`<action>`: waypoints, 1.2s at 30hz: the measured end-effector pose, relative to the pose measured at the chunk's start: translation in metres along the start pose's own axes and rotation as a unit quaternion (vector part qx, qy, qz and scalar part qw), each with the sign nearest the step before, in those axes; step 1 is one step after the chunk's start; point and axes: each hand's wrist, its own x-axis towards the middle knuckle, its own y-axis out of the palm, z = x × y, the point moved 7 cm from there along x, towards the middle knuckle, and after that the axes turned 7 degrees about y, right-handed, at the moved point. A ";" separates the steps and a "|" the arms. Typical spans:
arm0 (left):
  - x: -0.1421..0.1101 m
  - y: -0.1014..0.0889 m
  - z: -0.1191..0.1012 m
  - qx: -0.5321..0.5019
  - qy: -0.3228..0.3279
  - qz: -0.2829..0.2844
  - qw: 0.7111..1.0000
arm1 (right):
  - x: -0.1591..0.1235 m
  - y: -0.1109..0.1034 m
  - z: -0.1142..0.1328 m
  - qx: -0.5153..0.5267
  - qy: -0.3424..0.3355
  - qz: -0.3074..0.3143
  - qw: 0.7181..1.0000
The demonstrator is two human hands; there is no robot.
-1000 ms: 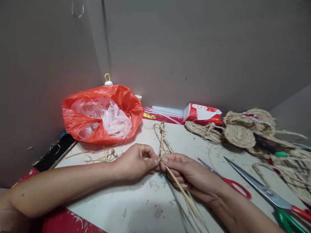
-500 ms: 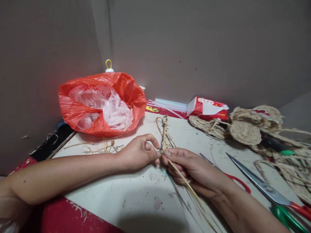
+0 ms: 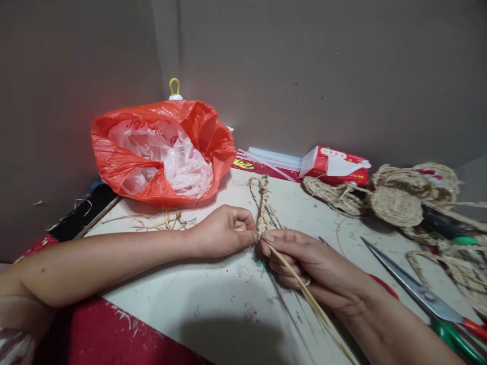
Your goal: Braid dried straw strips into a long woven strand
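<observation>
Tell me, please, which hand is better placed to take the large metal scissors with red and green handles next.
Probably the right hand: it sits nearer those scissors, while the left hand is across the braided tan fibre cord. The right would first need to release the pale fibre strands.

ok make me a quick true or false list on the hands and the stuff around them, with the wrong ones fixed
1. The left hand and right hand are at the near end of the braid. True.
2. The left hand holds the large scissors. False: they lie on the table, to the right.
3. Pale strands extend from the right hand toward the picture's bottom edge. True.
4. The tissue pack is left of the red bag. False: it is right of it.
5. White plastic shows inside the red bag. True.
</observation>
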 end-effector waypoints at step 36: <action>0.007 0.000 0.013 -0.110 -0.103 0.022 0.988 | -0.009 0.003 0.019 -0.381 -0.147 -0.217 0.887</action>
